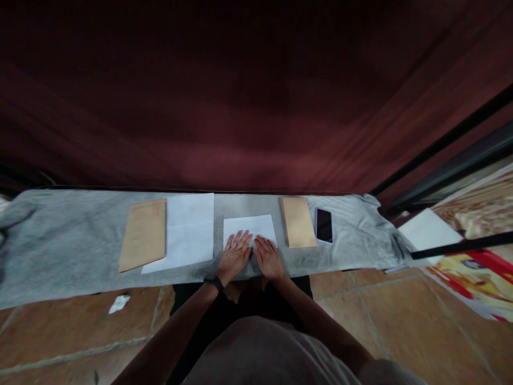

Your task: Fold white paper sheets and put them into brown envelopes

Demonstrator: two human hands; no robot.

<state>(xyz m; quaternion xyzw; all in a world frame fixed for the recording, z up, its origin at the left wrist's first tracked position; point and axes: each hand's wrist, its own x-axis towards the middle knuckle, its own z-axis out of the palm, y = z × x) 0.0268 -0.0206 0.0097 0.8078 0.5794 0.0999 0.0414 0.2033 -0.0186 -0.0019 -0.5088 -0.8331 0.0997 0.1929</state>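
A white sheet of paper (pixel 248 223), which looks folded, lies crosswise on the grey cloth in front of me. My left hand (pixel 235 253) rests flat on its left part, fingers spread and pointing away from me; a dark band circles that wrist. Flat on the right part of the same sheet is my right hand (pixel 268 258), its fingers stretched out. The fingertips of both hands are close together near the sheet's middle. Neither hand grasps anything. The sheet's near edge is partly hidden under the hands.
Left of the sheet, brown envelopes (pixel 145 235) overlap larger white paper (pixel 190 227). To the right are a stack of brown envelopes (pixel 298 222) and a phone (pixel 324 225). Grey cloth (pixel 76 240) covers the narrow table. A dark red curtain-like surface (pixel 256 133) rises behind; a colourful box (pixel 476 278) stands far right.
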